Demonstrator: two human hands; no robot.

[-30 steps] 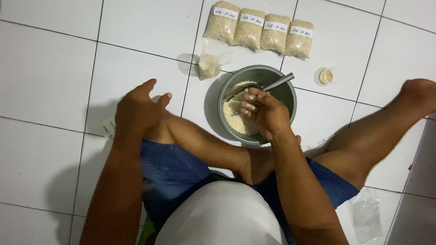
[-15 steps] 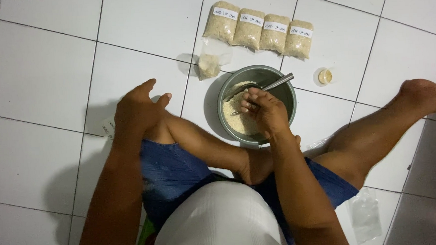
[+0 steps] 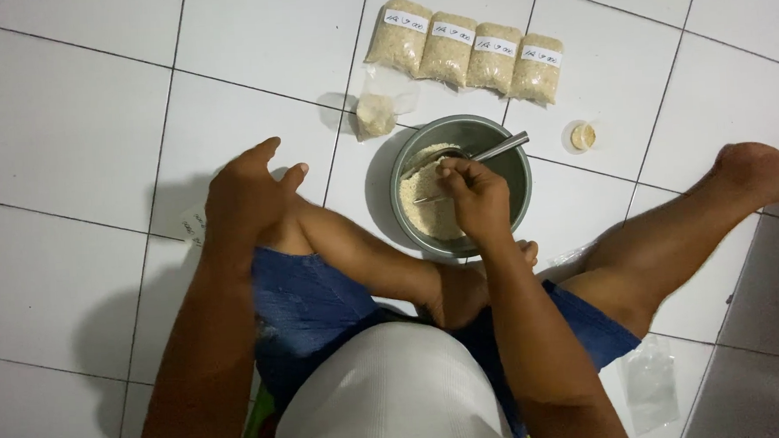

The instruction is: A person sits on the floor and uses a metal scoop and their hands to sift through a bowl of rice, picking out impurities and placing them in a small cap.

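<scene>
I sit on a white tiled floor with a round metal bowl [image 3: 510, 174] of pale grain in front of me. My right hand [image 3: 474, 198] is over the bowl, fingers closed on a metal spoon [image 3: 496, 149] whose handle points to the upper right. My left hand [image 3: 246, 192] rests on my left knee, fingers loosely apart, holding nothing. A small partly filled clear bag [image 3: 374, 112] lies just left of the bowl's far rim.
Several filled, labelled bags of grain [image 3: 466, 56] lie in a row beyond the bowl. A small round lid or cup [image 3: 583, 136] sits to the bowl's right. My right leg stretches out to the right. An empty clear bag [image 3: 651, 383] lies at lower right.
My right hand has shifted slightly within the bowl with the spoon. My left hand stays on the knee.
</scene>
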